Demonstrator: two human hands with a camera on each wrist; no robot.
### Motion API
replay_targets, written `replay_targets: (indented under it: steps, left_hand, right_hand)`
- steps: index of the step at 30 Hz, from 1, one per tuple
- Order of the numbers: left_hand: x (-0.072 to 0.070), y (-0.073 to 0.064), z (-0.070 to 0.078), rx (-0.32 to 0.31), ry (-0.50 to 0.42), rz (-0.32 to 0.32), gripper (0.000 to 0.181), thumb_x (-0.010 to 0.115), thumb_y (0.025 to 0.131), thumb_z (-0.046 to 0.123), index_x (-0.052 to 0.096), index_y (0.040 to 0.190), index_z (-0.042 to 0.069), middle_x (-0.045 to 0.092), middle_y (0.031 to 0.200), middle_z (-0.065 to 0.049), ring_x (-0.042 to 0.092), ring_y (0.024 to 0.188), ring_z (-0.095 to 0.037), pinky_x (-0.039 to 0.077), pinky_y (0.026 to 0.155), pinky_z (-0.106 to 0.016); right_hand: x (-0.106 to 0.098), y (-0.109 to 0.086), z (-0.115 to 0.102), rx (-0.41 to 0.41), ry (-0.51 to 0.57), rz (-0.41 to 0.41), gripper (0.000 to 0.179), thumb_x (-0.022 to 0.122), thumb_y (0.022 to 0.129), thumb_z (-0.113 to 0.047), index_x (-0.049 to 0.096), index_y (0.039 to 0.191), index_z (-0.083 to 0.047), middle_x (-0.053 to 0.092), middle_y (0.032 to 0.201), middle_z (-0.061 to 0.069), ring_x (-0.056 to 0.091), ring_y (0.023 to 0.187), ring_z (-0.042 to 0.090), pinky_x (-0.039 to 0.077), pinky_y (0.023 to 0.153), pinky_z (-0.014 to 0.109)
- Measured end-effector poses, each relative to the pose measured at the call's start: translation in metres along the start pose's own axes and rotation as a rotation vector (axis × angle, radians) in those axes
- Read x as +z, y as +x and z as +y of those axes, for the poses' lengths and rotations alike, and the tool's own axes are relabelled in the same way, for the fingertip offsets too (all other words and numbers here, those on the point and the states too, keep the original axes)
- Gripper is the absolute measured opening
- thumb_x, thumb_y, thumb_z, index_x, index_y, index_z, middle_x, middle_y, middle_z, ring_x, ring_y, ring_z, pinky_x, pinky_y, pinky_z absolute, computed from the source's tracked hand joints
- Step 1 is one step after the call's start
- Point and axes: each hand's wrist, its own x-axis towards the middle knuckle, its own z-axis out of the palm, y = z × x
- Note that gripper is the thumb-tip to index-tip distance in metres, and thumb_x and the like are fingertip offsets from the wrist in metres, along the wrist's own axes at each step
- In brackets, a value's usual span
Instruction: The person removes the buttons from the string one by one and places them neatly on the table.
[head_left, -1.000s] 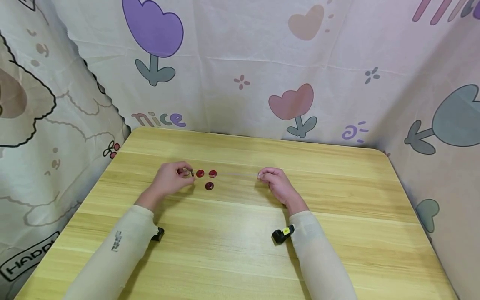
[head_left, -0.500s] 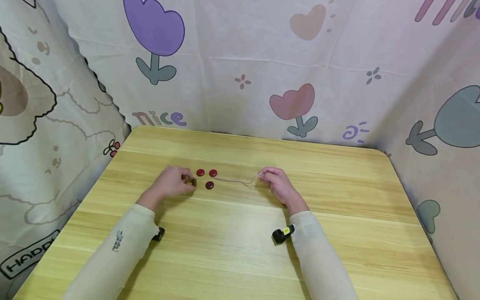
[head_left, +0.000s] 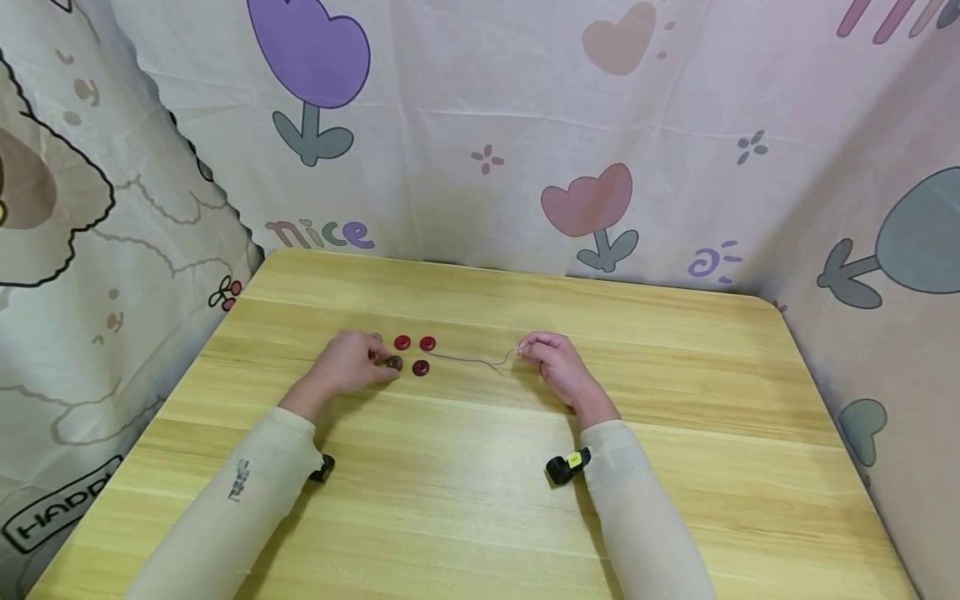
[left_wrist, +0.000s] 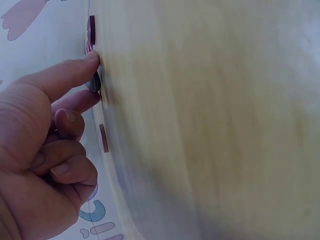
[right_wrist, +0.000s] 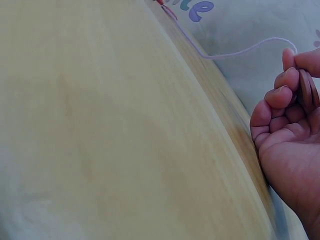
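Note:
My left hand [head_left: 347,363] pinches a dark brown button [head_left: 394,362] between thumb and index finger, low over the table. In the left wrist view that button [left_wrist: 93,83] shows between the two fingertips, the other fingers curled in. Just right of it lie two red buttons [head_left: 402,342] [head_left: 427,343] and a dark red button [head_left: 421,367]. A thin pale string [head_left: 468,360] runs slack from the nearer red button to my right hand [head_left: 553,360]. The right thumb and index finger pinch the string [right_wrist: 250,49], while reddish-brown discs [right_wrist: 306,89] sit within the curled fingers.
Another brown button [left_wrist: 103,138] lies behind the left hand, partly hidden in the head view. The wooden table [head_left: 480,492] ends at a printed cloth [head_left: 450,200] at the back. Black wrist cameras [head_left: 566,467] hang below both sleeves.
The left hand has moved slightly right and lower, tipping the dark brown button from on edge to flatter. The string, stretched straight at first, now hangs slack. The right hand has stayed nearly still.

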Motion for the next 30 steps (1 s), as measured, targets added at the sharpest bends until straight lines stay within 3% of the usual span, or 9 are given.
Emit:
replay_targets:
  steps: [5,12,17,22,30]
  left_hand:
    - [-0.002,0.0,0.004,-0.001,-0.004,-0.004,0.023,0.081,0.073,0.025,0.076,0.088,0.008,0.048,0.069,0.001,0.042,0.061,-0.016,0.035,0.056,-0.03]
    - [-0.004,0.0,0.007,-0.053,-0.061,-0.01,0.029,0.082,0.072,0.023,0.074,0.091,0.003,0.053,0.074,-0.002,0.045,0.064,-0.017,0.039,0.058,-0.031]
    - [-0.009,0.0,0.01,-0.09,-0.053,-0.024,0.035,0.083,0.071,0.025,0.072,0.096,0.003,0.055,0.074,-0.002,0.048,0.066,-0.018,0.042,0.063,-0.032]
    - [-0.018,0.004,0.02,-0.137,-0.062,-0.016,0.043,0.083,0.071,0.025,0.069,0.105,0.002,0.054,0.069,-0.003,0.046,0.06,-0.018,0.039,0.057,-0.033]
    - [-0.019,0.02,0.049,-0.055,-0.122,0.002,0.04,0.078,0.076,0.022,0.068,0.11,0.002,0.05,0.059,-0.003,0.043,0.05,-0.016,0.035,0.047,-0.03]
  right_hand:
    - [0.0,0.0,-0.002,-0.002,0.008,-0.001,0.008,0.054,0.088,-0.001,0.062,0.084,0.0,0.057,0.087,0.006,0.049,0.082,0.02,0.042,0.076,0.03]
    - [0.001,0.0,-0.003,0.005,0.001,0.008,0.009,0.055,0.087,-0.001,0.062,0.083,-0.001,0.057,0.087,0.005,0.048,0.082,0.02,0.042,0.074,0.029]
    - [0.001,0.001,-0.004,-0.001,0.003,0.01,0.01,0.054,0.086,0.0,0.063,0.082,-0.002,0.058,0.086,0.005,0.049,0.082,0.02,0.042,0.074,0.029]
    - [0.001,0.001,-0.005,0.0,0.008,0.006,0.012,0.053,0.085,0.0,0.064,0.081,-0.004,0.059,0.088,0.006,0.051,0.084,0.019,0.044,0.078,0.03]
    - [0.0,-0.001,0.0,0.008,-0.003,0.01,0.011,0.054,0.086,-0.001,0.064,0.082,-0.003,0.059,0.091,0.007,0.052,0.087,0.02,0.043,0.082,0.034]
